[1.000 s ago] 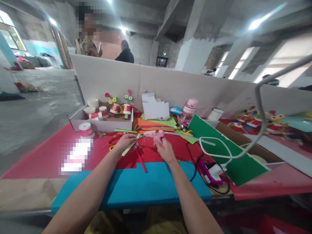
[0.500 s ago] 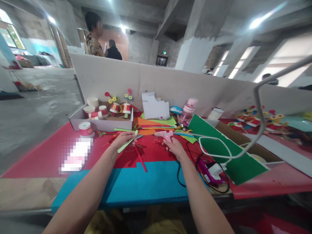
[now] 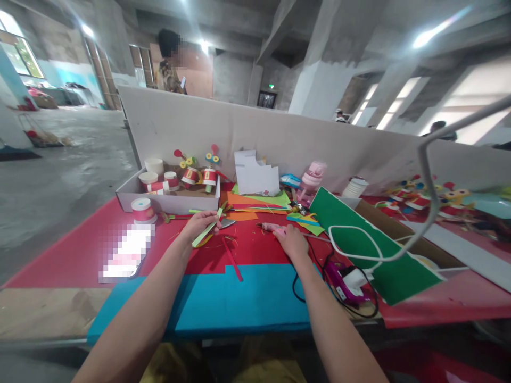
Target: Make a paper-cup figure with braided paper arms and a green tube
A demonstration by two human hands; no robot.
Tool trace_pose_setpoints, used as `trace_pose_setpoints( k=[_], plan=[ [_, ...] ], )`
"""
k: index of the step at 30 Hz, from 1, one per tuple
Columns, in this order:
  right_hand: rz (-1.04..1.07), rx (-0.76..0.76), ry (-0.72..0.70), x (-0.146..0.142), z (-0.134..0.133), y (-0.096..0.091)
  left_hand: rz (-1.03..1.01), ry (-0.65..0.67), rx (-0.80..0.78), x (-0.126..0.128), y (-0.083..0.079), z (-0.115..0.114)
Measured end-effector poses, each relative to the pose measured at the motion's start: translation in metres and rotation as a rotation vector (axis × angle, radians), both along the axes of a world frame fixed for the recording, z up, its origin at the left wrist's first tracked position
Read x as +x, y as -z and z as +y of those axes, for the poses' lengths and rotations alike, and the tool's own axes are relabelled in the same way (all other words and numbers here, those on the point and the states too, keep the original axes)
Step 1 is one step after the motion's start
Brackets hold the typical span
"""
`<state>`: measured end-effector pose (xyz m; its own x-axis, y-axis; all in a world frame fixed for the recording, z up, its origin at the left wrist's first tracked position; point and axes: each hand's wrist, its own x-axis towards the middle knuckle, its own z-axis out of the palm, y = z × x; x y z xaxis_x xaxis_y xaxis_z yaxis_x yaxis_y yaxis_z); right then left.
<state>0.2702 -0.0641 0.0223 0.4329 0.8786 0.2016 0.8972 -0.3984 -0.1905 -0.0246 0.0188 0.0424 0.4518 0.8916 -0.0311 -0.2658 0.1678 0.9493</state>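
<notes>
Fingers of the left hand [image 3: 199, 226] pinch a pale green strip [image 3: 205, 234] — it crosses the fingertips at a slant, upper end poking past them, lower end reaching back toward the person. Those of the right hand [image 3: 294, 242] curl over a pink glue gun [image 3: 272, 227], hiding its handle; whether they grip it or merely rest there, I cannot tell. The strip is narrow, flat and plain. The gun's nozzle points left, toward the other hand but apart from the strip. Between the hands — nearest first — a dark pink strip [image 3: 232, 259] lies slantwise, its near end on a blue sheet [image 3: 239, 298], and a grey blade [image 3: 228, 223] shows just beside the left fingertips. Beyond lie orange paper [image 3: 244, 216], an open box [image 3: 171, 203] with paper cups, and a white partition [image 3: 271, 127].
</notes>
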Motion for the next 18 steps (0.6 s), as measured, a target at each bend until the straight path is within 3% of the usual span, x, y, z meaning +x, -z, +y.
trace_pose_setpoints(
  k=[2, 4, 6, 8, 11, 13, 15, 18],
  plan=[
    [-0.015, 0.114, -0.087, -0.022, -0.001, -0.006, 0.014, -0.009, -0.004, 0.0, 0.0, 0.0],
    [0.103, 0.167, -0.307, -0.052, 0.0, -0.008, 0.018, -0.017, -0.002, -0.001, 0.0, 0.0],
    [0.261, 0.107, -0.511, -0.086, 0.001, -0.006, 0.01, -0.019, 0.002, -0.001, 0.0, -0.001],
    [0.333, 0.055, -0.591, -0.115, 0.003, 0.0, 0.008, -0.013, 0.005, -0.002, 0.0, -0.001],
    [0.321, 0.02, -0.582, -0.137, 0.013, 0.009, 0.019, -0.015, 0.0, -0.002, 0.0, 0.0],
    [0.42, 0.027, -0.618, -0.138, 0.024, 0.01, 0.022, -0.031, -0.009, -0.002, 0.001, 0.001],
    [0.67, 0.077, -0.624, -0.135, 0.037, 0.009, 0.024, -0.063, -0.014, -0.003, 0.001, 0.003],
    [1.23, 0.212, -0.524, -0.13, 0.052, 0.006, 0.013, -0.125, -0.015, -0.005, 0.001, 0.006]
  ],
)
